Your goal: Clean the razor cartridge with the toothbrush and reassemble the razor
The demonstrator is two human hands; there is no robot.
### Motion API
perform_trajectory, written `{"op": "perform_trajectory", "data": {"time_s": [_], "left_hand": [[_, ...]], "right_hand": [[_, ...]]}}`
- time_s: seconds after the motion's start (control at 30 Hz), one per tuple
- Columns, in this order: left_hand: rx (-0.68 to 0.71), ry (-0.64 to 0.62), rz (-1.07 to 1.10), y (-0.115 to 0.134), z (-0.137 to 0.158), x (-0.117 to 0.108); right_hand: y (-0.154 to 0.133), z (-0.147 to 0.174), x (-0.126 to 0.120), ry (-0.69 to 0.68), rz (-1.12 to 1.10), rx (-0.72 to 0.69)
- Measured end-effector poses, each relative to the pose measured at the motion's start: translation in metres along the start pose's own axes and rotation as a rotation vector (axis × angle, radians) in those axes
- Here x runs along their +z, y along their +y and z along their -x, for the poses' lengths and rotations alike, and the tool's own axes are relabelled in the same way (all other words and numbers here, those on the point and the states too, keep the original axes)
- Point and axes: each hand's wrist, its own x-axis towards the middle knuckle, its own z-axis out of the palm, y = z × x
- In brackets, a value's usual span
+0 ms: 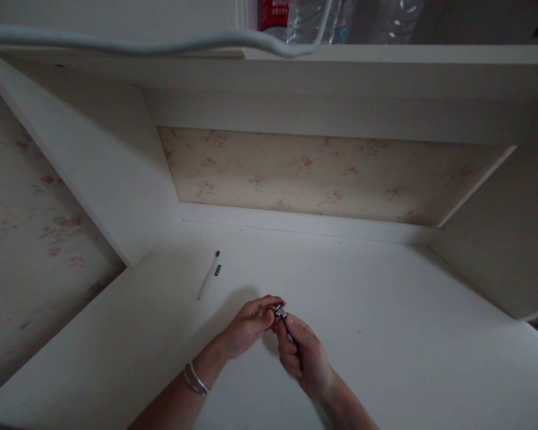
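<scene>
In front of me, just above the white desktop (385,334), my right hand (305,355) is wrapped round a dark handle with a silver T-shaped head, which looks like a razor (281,313). My left hand (253,322) is closed at that head, its fingertips pinching a small green-and-black piece (278,307) like a razor cartridge. The two pieces meet between the fingers; whether they are joined I cannot tell. A similar small green-and-black piece (217,270) lies on the desktop, and beside it is a thin pale stick (208,275) with a black end.
White side panels (94,149) flank the desktop, with flowered wallpaper (305,173) at the back. Overhead runs a shelf edge (385,55) holding clear plastic bottles (311,21) and a red package (273,13). A pale cable (138,45) hangs across the top left.
</scene>
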Motion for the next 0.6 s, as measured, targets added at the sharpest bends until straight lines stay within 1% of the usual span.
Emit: {"op": "perform_trajectory", "data": {"time_s": [0.17,0.33,0.5,0.6], "left_hand": [[-0.01,0.004,0.012,0.0012,-0.0005,0.0033],[-0.044,0.065,0.034,0.0036,0.0001,0.0052],[-0.065,0.055,0.069,0.0084,0.001,0.0076],[-0.065,0.06,0.079,0.0096,0.0008,0.0096]], "right_hand": [[0.0013,0.0,0.0012,0.007,0.016,-0.04],[-0.0007,0.0002,0.0041,-0.008,0.017,-0.026],[-0.0022,0.0012,0.0074,-0.061,-0.021,-0.024],[-0.0011,0.0015,0.0076,-0.056,-0.038,-0.027]]}}
